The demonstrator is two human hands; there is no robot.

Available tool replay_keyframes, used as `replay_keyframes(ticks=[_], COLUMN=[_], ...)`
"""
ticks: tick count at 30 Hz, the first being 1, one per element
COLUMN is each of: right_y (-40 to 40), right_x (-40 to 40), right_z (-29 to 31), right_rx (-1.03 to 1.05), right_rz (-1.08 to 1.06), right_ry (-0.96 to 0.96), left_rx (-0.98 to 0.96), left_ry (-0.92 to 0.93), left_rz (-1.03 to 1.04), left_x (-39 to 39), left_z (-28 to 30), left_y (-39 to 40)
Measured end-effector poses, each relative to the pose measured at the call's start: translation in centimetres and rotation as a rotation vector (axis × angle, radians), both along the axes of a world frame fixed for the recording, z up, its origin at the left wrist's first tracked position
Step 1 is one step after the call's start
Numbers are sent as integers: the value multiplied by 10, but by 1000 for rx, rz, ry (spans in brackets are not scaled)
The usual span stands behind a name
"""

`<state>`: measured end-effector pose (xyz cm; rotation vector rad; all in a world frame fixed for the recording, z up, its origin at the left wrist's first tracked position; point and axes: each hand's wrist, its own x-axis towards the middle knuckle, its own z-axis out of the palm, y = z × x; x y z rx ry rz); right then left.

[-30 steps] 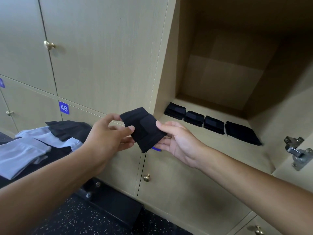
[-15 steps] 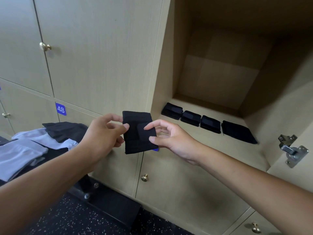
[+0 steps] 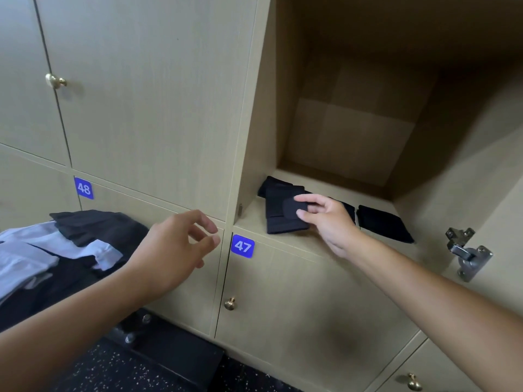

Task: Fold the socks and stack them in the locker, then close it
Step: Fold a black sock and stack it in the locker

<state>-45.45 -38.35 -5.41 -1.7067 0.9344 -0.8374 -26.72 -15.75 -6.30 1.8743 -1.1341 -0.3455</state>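
Since a moment ago, the right hand (image 3: pixel 328 222) has carried the folded black sock (image 3: pixel 285 212) into the open light-wood locker (image 3: pixel 254 219), its grip pinching the sock's right edge above the shelf, left of another folded black sock (image 3: pixel 383 223). Left hand (image 3: pixel 175 250) has let go, fingers loosely curled, grip holding nothing.

The left hand (image 3: pixel 172 250) has released the folded black sock (image 3: pixel 284 212) and now hangs in front of the closed doors with its fingers loosely curled, holding nothing. The right hand (image 3: pixel 329 219) alone now pinches the sock and has carried it from in front of the doors into the open locker (image 3: pixel 254 216). The sock now sits over the shelf's front left corner, covering part of the row of folded socks (image 3: pixel 383 223) behind it.
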Motion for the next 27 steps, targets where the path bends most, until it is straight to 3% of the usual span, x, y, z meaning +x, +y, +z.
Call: replay_keyframes(ticks=[6, 12, 19, 23, 27], right_y=[-61, -118, -142, -146, -146], right_x=[-4, 8, 24, 28, 21], right_z=[-2, -14, -11, -13, -15], right_rx=[90, 63, 65, -20, -217], right_rz=[-194, -365, -364, -374, -384], right_ry=[-126, -79, -57, 72, 379], left_rx=[47, 83, 135, 150, 148], left_ry=[-46, -58, -95, -104, -107], left_rz=[-52, -93, -123, -132, -133], left_x=[-5, -7, -6, -4, -4], left_z=[-4, -10, -18, -19, -20], left_y=[-5, -10, -15, -16, -16])
